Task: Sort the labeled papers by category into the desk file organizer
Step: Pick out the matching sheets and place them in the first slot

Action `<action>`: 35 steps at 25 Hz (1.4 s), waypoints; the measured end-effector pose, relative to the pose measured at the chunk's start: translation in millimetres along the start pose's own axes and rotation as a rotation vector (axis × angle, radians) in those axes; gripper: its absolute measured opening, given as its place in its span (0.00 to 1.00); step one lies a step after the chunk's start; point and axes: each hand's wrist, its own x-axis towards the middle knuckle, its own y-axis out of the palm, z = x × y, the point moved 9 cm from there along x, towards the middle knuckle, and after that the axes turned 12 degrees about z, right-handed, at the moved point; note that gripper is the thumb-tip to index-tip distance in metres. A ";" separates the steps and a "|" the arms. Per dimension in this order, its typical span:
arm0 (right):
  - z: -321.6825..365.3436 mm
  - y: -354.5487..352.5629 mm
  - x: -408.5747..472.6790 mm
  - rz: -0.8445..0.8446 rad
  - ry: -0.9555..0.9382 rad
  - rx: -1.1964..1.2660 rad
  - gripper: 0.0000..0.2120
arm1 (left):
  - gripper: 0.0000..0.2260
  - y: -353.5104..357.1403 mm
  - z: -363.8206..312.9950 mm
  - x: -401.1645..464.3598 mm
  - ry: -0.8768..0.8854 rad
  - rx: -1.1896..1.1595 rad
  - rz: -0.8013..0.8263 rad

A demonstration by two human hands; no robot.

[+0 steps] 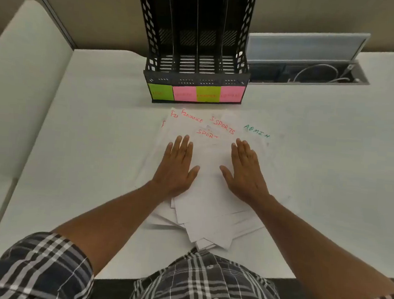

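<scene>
My left hand point(178, 165) lies flat and open on the fanned papers point(207, 197), gripping nothing; my right hand point(245, 170) likewise. The labels fan away beyond my fingertips toward the file organizer point(197, 78); the ADMIN sheet point(256, 131) sits nearest my right.

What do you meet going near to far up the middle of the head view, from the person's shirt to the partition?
Plaid shirt → bottom edge of the fanned papers → left hand and right hand flat on them, level → handwritten headings → sticky labels → black file organizer.
</scene>
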 end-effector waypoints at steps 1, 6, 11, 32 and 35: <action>-2.6 6.8 -1.5 0.012 0.016 -0.005 0.36 | 0.32 7.3 -1.2 0.1 -0.005 0.006 0.025; -5.6 28.8 -7.1 0.065 0.031 -0.016 0.35 | 0.33 24.9 -2.3 0.2 -0.040 0.024 0.119; -8.4 36.4 -10.5 0.086 0.049 -0.014 0.35 | 0.37 9.7 -2.9 13.1 -0.081 -0.012 0.096; -42.2 -2.8 -23.5 -0.194 0.158 0.348 0.30 | 0.06 -24.1 40.8 48.9 -0.257 -0.553 0.045; -91.8 -24.3 -55.8 -0.361 0.387 0.602 0.26 | 0.05 -29.5 78.1 27.8 -0.261 -0.726 -0.109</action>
